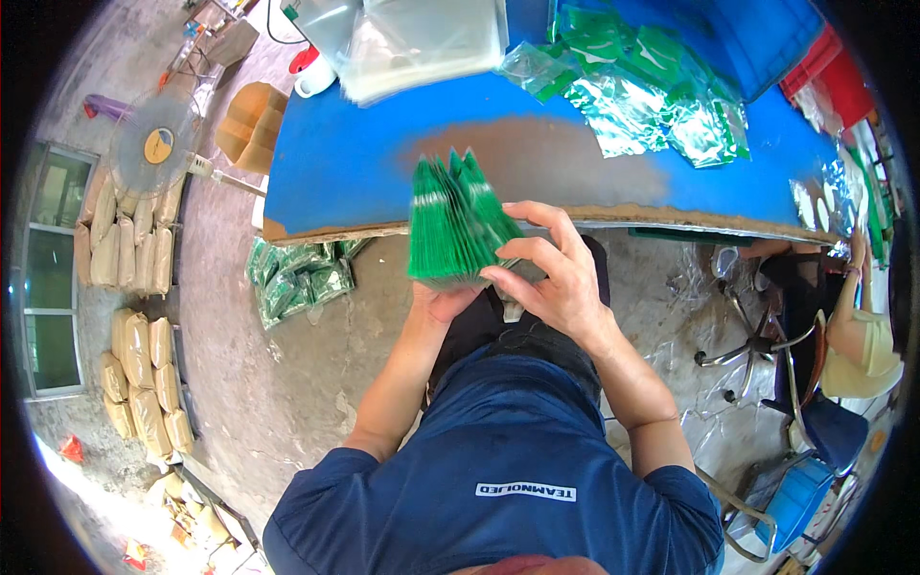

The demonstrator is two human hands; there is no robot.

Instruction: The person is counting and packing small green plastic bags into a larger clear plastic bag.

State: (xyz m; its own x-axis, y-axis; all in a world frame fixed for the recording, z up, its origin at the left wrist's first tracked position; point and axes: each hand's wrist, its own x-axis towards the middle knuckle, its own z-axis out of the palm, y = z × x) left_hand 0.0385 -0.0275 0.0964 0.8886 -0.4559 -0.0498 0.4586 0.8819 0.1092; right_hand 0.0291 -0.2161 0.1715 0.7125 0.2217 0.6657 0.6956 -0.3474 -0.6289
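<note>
Fanning a stack of green packets [450,222] just off the near edge of the blue table [335,172], left hand [443,301] cupped beneath and closed on the bottom, right hand [551,273] pressed against the side, fingers curled over the edges. Likely mid-count or squaring up; next calls for a firm pinch below, a light thumb above. More loose packets [652,96] beyond the grip.

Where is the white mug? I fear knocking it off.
In the head view the white mug stands upper left, near the blue table's left edge, beside the clear bags.
</note>
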